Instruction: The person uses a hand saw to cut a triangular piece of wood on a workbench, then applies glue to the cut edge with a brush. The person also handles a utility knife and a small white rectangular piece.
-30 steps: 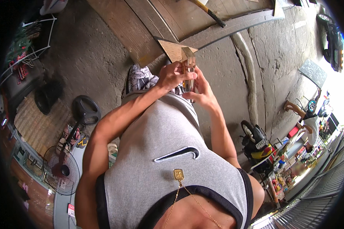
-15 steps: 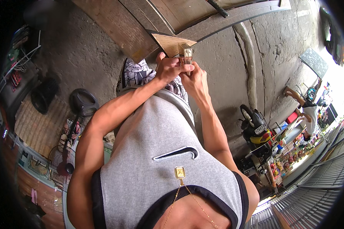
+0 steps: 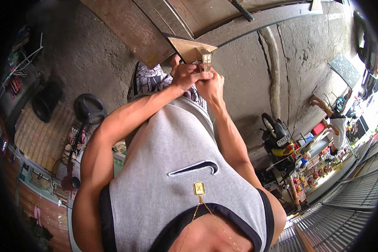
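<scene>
A small, glossy, box-shaped object with clear sides and a gold-brown tint is held up in front of the person's lap, between the two hands, its mirror-like end turned away from the body. The bare left hand has its grip pinched on the near part of the object, the thumb laid across it toward the other hand. The bare right hand is curled in from the opposite side, its grip closed on the object's near end; most of its fingers are hidden. The two hands touch there.

Just beyond the object lies a light tan, triangular wooden piece, at the corner where a long brown wooden board meets a curved grey-brown wooden frame. A dark stick lies over the frame's far side.

Below the hands are black-and-white patterned trousers and a grey ribbed sleeveless top with black edging, with a gold rectangular pendant hanging on it.

Around the person spreads a rough grey concrete floor. Off to the left stand a black pedestal fan and a brown corrugated sheet; to the right, a black-and-yellow motorcycle and, well apart, another person in a white top.
</scene>
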{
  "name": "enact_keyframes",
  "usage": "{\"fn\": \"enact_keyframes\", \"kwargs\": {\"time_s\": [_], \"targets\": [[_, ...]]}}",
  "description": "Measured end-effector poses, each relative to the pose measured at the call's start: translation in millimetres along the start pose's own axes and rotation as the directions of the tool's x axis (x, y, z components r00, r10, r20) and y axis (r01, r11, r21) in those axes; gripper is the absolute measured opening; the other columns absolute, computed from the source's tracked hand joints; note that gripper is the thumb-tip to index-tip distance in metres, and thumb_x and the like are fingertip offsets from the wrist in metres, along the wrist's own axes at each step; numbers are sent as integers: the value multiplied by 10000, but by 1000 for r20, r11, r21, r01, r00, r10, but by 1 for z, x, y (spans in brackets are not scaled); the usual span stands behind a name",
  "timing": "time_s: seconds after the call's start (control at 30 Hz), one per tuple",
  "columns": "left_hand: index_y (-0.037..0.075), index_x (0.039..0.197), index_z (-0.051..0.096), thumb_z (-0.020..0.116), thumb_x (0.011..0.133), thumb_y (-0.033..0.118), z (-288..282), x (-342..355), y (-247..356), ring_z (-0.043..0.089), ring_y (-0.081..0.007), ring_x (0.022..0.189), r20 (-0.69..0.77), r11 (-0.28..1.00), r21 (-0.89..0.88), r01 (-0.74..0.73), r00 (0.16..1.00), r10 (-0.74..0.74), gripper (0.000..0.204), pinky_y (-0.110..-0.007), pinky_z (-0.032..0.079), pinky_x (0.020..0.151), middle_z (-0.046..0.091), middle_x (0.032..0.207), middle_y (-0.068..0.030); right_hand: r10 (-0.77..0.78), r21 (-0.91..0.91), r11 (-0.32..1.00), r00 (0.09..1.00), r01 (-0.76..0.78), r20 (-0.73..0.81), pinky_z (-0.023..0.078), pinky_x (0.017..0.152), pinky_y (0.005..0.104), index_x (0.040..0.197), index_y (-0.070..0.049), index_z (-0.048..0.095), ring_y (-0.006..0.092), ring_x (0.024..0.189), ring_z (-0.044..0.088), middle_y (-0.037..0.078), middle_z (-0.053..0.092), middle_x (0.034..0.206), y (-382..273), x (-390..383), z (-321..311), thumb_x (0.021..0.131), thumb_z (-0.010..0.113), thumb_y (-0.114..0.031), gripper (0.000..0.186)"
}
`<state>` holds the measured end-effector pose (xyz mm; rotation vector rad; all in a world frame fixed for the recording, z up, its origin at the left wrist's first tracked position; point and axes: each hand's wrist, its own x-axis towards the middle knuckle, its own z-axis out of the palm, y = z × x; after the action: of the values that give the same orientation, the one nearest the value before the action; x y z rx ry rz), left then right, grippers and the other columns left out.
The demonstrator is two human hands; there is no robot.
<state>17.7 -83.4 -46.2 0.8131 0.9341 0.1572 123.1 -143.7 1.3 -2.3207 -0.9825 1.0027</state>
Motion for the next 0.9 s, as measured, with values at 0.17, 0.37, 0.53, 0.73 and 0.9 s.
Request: {"fn": "enact_keyframes", "kwargs": {"time_s": [0.17, 0.37, 0.53, 0.73, 0.9], "targets": [[36, 975, 640, 821, 748, 352, 2, -21, 19, 553, -62, 755, 190, 993, 114, -20, 982, -3, 429, -233, 469, 673, 608, 846, 10, -3, 198, 980, 989, -27, 146, 533, 687, 335, 1007, 6, 641, 161, 773, 683, 155, 711, 839, -11, -29, -29, 749, 722, -95, 288], [12, 953, 671, 820, 715, 300, -16, -45, 98, 638, -120, 766, 142, 960, 174, -220, 970, 197, 403, -278, 525, 718, 689, 822, -52, -116, 639, 727, 873, -250, 474, 449, 911, 274, 1310, 15, 516, 135, 1053, 574, 75, 636, 1095, -36, -26, -66, 779, 778, -147, 614], [78, 967, 675, 880, 551, 381, -85, -16, 194, 639, -234, 761, 102, 493, 745, -450, 806, 583, 554, -366, 520, 703, 637, 804, -88, -75, 266, 960, 994, 92, -75, 444, 941, 367, 1209, -71, 628, 246, 1121, 590, 122, 642, 1181, -30, 83, -72, 849, 723, -290, 432], [96, 1101, 676, 770, 446, 286, -148, 31, 286, 565, -260, 990, 317, -146, 944, -297, 687, 653, 689, -395, 421, 897, 602, 1000, -48, -471, -595, 774, 824, 216, -314, 481, 859, 439, 1087, -115, 672, 319, 976, 619, 119, 645, 1008, -36, 216, -41, 793, 725, -273, 337], [123, 1112, 681, 777, 445, 348, -192, 100, 338, 584, -275, 989, 418, -307, 909, -284, 612, 671, 710, -432, 445, 890, 610, 1009, -76, -265, -356, 923, 913, 146, -312, 521, 756, 470, 994, -151, 728, 338, 792, 663, 123, 669, 862, -50, 219, -67, 815, 676, -247, 210]]}}
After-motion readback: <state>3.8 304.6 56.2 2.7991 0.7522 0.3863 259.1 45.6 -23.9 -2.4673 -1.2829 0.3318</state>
